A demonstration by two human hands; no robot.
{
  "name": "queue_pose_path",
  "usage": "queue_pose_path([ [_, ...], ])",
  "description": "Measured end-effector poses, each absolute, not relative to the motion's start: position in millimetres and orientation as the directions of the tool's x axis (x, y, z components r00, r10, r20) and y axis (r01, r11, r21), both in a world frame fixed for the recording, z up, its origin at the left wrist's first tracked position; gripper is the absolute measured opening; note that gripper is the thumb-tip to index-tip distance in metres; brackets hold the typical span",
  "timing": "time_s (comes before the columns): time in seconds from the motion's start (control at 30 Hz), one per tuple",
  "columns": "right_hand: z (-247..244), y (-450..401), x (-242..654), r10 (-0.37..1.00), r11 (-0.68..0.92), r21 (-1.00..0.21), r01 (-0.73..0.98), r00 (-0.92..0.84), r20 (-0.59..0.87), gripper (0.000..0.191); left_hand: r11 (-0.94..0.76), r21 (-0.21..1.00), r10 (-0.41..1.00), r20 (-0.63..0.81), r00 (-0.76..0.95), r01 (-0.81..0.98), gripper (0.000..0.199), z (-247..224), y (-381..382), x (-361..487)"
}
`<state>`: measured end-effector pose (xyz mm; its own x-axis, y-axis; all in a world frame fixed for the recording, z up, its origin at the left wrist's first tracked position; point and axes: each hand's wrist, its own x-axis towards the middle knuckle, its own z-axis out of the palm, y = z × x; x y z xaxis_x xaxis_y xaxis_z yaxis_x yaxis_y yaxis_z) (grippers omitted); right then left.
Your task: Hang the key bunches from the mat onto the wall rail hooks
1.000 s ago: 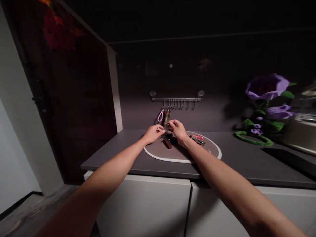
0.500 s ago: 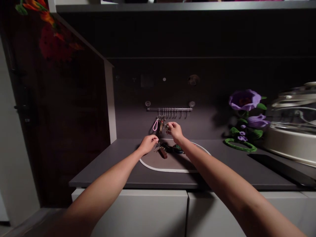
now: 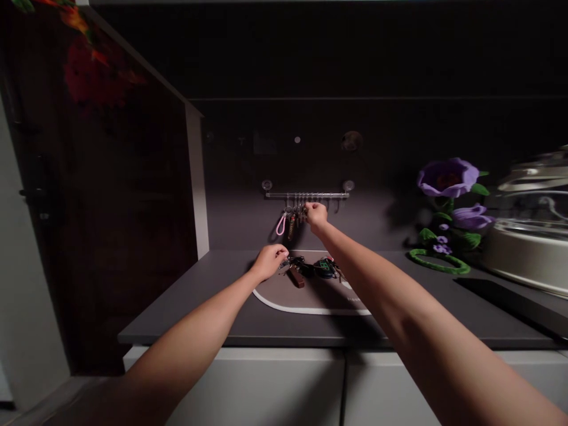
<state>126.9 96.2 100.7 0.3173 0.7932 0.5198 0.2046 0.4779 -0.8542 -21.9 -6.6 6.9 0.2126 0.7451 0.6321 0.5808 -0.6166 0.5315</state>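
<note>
White, flat-fronted cabinet doors [image 3: 261, 384] lie nearest you, under a dark grey countertop [image 3: 190, 307]. On the countertop: a brown, rounded mat with a white rim [image 3: 310, 302].

Your left hand [image 3: 268, 262] is low over the mat's left part. Grip: narrow, thumb and fingertips drawn together at small silvery metal pieces [image 3: 284, 262]; you cannot tell from this view whether they are pinched or only touched. Just beside them, a reddish-brown, bar-shaped fob [image 3: 296, 277] lies on the mat. To its right, a black, rounded object with a green mark [image 3: 325, 268] rests among dark and metallic items, too small to name.

Your right hand [image 3: 316, 216] is higher, at the hooks. Grip: closed, holding small metal keys [image 3: 304, 212] between thumb and fingers, partly hidden. Left of them, a pink, loop-shaped strap [image 3: 281, 225] and a brown, elongated fob with a red spot [image 3: 291, 226] hang from metal rings [image 3: 291, 210]. Above runs a clear, slim horizontal rail [image 3: 306, 195], fixed to the dark wall panel [image 3: 235, 171] by two round mounts.

Well apart, to your right: purple, soft-looking flowers [image 3: 449, 177] above a green, fuzzy ring base [image 3: 439, 262], then a cream appliance with a transparent upper part [image 3: 528, 251].
</note>
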Motion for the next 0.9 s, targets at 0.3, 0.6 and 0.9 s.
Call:
queue_pose_path([
  [0.3, 104.2, 105.0, 118.2, 0.808, 0.421, -0.881, 0.215, 0.353, 0.472, 0.028, -0.615, 0.549, 0.752, 0.623, 0.213, 0.566, 0.020, 6.1, -5.6, -22.4],
  [0.6, 98.2, 99.0, 114.7, 0.836, 0.384, -0.914, 0.128, 0.371, 0.404, 0.019, -0.598, 0.544, 0.759, 0.621, 0.197, 0.589, 0.020, 8.6, -6.0, -22.2],
  [0.9, 85.3, 105.4, 118.1, 0.839, 0.411, -0.905, 0.111, 0.344, 0.422, 0.015, -0.585, 0.533, 0.758, 0.628, 0.177, 0.611, 0.019, 8.2, -4.3, -24.6],
])
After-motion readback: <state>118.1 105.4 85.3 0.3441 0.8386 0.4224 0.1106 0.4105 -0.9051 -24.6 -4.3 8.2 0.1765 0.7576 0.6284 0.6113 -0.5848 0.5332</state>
